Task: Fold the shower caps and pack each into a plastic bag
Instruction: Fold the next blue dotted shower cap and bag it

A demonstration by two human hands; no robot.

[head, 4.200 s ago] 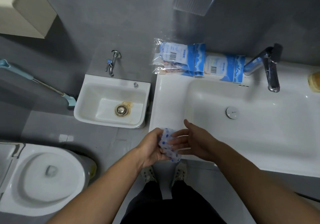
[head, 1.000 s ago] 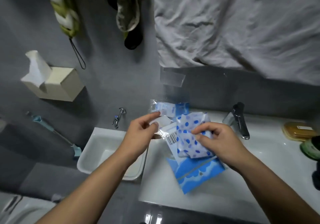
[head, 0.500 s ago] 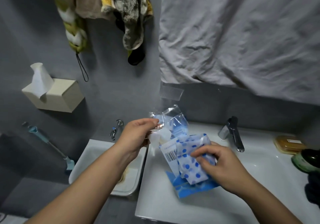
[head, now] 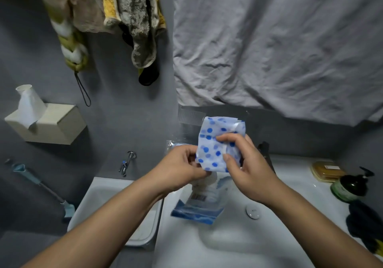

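A folded white shower cap with blue dots (head: 215, 143) is held upright above the white sink (head: 228, 247). My right hand (head: 246, 168) pinches its right side with thumb and fingers. My left hand (head: 180, 168) grips the mouth of a clear plastic bag with a blue base and barcode (head: 201, 203), which hangs below the cap; its fingers also touch the cap's lower left edge. Whether the cap's bottom sits inside the bag is hidden by my hands. Another clear bag (head: 176, 145) shows behind my left hand.
A smaller basin (head: 107, 197) with a tap (head: 127, 162) lies left of the sink. The faucet (head: 264, 149), a soap dish (head: 327, 171), a dark pump bottle (head: 348, 187) and a dark cloth (head: 364, 222) line the sink's right. A tissue box (head: 45, 124), towels and a grey sheet (head: 269, 39) hang on the wall.
Both hands have risen and come together. The dotted cap has moved from lying on the bag to standing above it, and my left hand now holds the bag's mouth.
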